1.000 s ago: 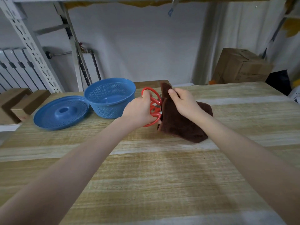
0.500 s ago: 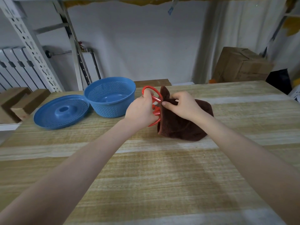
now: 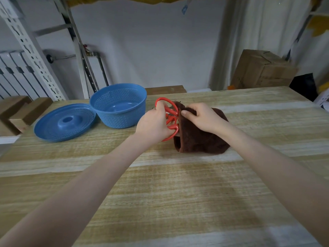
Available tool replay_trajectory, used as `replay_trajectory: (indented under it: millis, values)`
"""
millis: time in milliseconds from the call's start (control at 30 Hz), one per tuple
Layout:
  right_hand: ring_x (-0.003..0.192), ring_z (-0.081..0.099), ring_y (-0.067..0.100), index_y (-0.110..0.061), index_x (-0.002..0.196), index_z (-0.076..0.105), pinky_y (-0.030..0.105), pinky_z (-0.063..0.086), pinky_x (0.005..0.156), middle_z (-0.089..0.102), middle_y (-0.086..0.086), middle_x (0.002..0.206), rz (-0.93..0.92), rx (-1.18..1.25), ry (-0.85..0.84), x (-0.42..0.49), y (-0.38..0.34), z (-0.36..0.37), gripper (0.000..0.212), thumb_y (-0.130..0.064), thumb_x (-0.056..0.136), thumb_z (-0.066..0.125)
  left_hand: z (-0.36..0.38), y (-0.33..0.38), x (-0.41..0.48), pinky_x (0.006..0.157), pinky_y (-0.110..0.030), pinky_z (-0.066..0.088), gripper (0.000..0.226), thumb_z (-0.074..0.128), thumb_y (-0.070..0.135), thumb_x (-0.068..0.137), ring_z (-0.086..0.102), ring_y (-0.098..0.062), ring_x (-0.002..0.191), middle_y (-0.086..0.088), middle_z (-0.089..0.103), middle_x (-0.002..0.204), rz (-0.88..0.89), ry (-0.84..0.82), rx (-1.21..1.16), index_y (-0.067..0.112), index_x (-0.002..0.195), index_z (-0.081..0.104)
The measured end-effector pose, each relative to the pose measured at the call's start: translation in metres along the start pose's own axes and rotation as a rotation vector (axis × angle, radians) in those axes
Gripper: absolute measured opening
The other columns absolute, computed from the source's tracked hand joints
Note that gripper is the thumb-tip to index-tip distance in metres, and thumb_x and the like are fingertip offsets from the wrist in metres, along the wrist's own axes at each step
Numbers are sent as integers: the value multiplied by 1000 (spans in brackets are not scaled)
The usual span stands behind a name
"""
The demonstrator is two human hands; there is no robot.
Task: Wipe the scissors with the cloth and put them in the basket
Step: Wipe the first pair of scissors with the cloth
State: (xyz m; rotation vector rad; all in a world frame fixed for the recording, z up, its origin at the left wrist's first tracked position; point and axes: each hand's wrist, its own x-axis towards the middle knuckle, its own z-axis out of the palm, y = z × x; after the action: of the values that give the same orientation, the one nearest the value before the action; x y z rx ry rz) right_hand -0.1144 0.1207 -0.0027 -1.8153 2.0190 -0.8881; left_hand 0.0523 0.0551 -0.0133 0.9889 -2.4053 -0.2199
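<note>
Toward the far edge of the surface (image 3: 178, 193), our left hand (image 3: 154, 124) grips the red scissors (image 3: 171, 119) by the handles. The blades point rightward, hidden in the brown cloth (image 3: 199, 139) that our right hand (image 3: 204, 118) pinches. The basket (image 3: 119, 106) sits just left of the left hand.

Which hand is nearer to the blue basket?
Left. The left hand, holding the red scissors, is just right of the blue basket; the right hand, gripping the brown cloth, is farther right.
</note>
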Motion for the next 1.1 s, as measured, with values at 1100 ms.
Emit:
replay_trajectory:
  millis: [1100]
  values:
    - [80,65,9,-14,93,69,25,51,75,70,-4,85,104,136,-211,-6,5,-21,14,-28,91,66,-12,-19,1,72,-40,55,85,78,60,65,66,-21,84,2,67,96,44,-86,66,16,127,38]
